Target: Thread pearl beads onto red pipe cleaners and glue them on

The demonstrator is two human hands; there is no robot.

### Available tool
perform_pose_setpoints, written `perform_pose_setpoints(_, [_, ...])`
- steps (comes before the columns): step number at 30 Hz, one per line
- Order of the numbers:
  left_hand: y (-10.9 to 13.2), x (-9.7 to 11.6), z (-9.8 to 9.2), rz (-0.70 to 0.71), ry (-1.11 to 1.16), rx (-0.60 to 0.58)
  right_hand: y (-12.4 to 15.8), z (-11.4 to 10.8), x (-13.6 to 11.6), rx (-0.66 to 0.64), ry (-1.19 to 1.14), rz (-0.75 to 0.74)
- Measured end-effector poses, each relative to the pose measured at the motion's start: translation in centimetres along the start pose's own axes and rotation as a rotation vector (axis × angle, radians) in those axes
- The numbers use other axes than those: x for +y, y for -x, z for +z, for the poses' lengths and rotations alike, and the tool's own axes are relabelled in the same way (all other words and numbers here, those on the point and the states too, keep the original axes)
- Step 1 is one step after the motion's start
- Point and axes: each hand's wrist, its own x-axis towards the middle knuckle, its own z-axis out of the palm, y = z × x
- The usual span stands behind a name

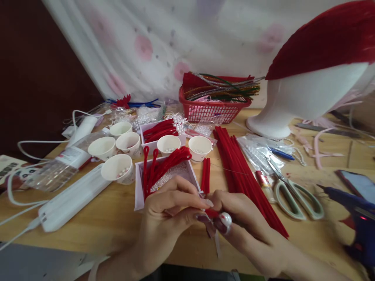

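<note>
Near the table's front edge, my left hand (172,218) and my right hand (249,226) meet, fingertips pinched together. Between them is a small red fuzzy piece (211,213), mostly hidden by the fingers. A white pearl cluster (225,219) shows at my right thumb and forefinger, at the end of the red piece. A thin pale strip (217,246) hangs below the fingertips. Just behind my left hand stands a white box (138,187) with looped red stems (168,166) and small pearls in it.
Paper cups (117,168) stand behind at the left, beside a power strip (73,199). Red stems (243,175), scissors (295,195), a blue glue gun (359,226) and a phone (359,185) lie at the right. Behind are a red basket (211,111) and a white mannequin head (295,93).
</note>
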Motion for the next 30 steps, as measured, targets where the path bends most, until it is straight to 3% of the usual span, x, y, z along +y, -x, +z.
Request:
perform_pose_setpoints(9, [-0.19,0.27,0.46,-0.143,0.209,-0.016,0.38,0.41,0.69,0.052,0.062,-0.174])
perform_pose_setpoints(15, [-0.26,0.16,0.8,-0.232,0.333,-0.001,0.34,0.6,0.57,0.149,0.092,-0.2])
perform_pose_setpoints(18, [-0.24,0.41,0.87,-0.2,0.29,0.018,0.39,0.62,0.29,0.19,0.135,-0.217])
perform_pose_setpoints(24, [-0.37,0.98,0.78,-0.019,-0.032,0.052,0.54,0.43,0.1,0.177,0.169,-0.184])
perform_pose_setpoints(30, [-0.25,0.76,0.87,0.008,-0.06,0.049,0.69,0.71,0.32,0.195,0.175,-0.159])
